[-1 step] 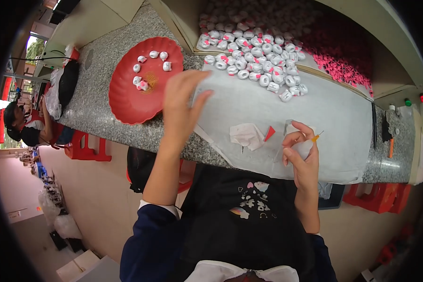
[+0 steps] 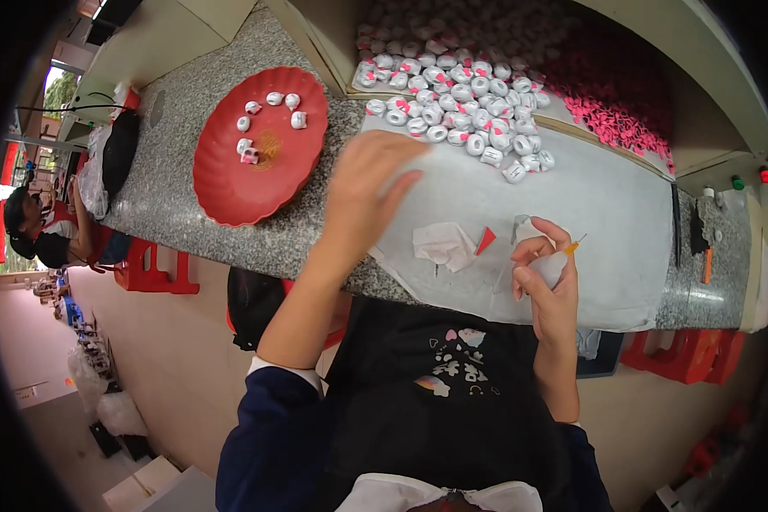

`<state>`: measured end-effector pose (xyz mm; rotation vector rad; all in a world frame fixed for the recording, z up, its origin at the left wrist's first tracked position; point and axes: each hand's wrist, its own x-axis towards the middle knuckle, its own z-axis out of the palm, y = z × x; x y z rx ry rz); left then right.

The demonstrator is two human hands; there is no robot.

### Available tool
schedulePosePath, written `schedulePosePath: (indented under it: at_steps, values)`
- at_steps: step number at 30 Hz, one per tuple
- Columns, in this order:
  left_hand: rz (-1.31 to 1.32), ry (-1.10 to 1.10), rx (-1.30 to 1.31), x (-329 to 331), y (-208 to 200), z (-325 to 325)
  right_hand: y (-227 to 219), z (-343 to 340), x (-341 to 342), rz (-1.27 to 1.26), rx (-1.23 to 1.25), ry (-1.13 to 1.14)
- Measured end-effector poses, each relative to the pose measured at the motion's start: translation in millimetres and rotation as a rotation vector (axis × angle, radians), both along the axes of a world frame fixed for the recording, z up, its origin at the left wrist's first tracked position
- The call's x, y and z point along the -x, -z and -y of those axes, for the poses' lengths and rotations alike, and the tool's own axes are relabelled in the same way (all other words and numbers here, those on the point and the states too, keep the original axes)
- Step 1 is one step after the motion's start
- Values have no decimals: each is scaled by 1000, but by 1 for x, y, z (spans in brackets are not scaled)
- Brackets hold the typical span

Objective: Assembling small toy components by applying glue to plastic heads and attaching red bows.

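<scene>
My left hand (image 2: 369, 189) is over the near left edge of the white sheet (image 2: 606, 213), thumb and fingers apart, nothing visible between them. Above the sheet on the right, my right hand (image 2: 548, 299) is closed around a small whitish needle-tip bottle (image 2: 552, 269); its orange hub and thin needle point up and right. Between the hands lie a crumpled white cloth (image 2: 445, 246) and a small red piece (image 2: 485, 241). Beyond my left hand is a pile of white ring-shaped beads (image 2: 478, 107), many with pink parts.
A red scalloped dish (image 2: 222, 183) at left holds several such beads. Loose pink pieces (image 2: 606, 115) fill the shelf at back right. An orange stick (image 2: 707, 266) lies on the granite counter's right end. A red stool (image 2: 158, 271) and another person (image 2: 55, 226) are far left.
My left hand has moved right, away from the red dish and further over the sheet. My right hand stays in place with the bottle.
</scene>
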<state>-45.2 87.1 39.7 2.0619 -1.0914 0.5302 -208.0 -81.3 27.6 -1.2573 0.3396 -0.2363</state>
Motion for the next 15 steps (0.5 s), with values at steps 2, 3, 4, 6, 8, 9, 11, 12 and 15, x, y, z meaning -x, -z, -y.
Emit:
schedulePosePath:
  at_steps: [2,3,4,6,8,9,11,12,15]
  values:
    - [-8,176,-35,17,12,50,-3,2,5,6,25,15]
    - [-36,196,-48,25,17,69,-4,5,6,19,37,23]
    - [-38,200,-37,27,24,83,-6,6,9,16,47,26]
    - [143,105,-227,24,35,103,-10,8,16,82,62,113]
    - [75,144,-225,23,36,102,-6,16,25,157,40,93]
    - [10,188,-227,21,37,102,-4,21,28,235,17,78]
    - [-288,297,-93,26,18,89,-5,23,30,214,40,129]
    - [-584,379,45,31,10,79,-10,20,28,171,100,161]
    - [-1153,478,547,53,7,51,-26,15,22,118,140,214]
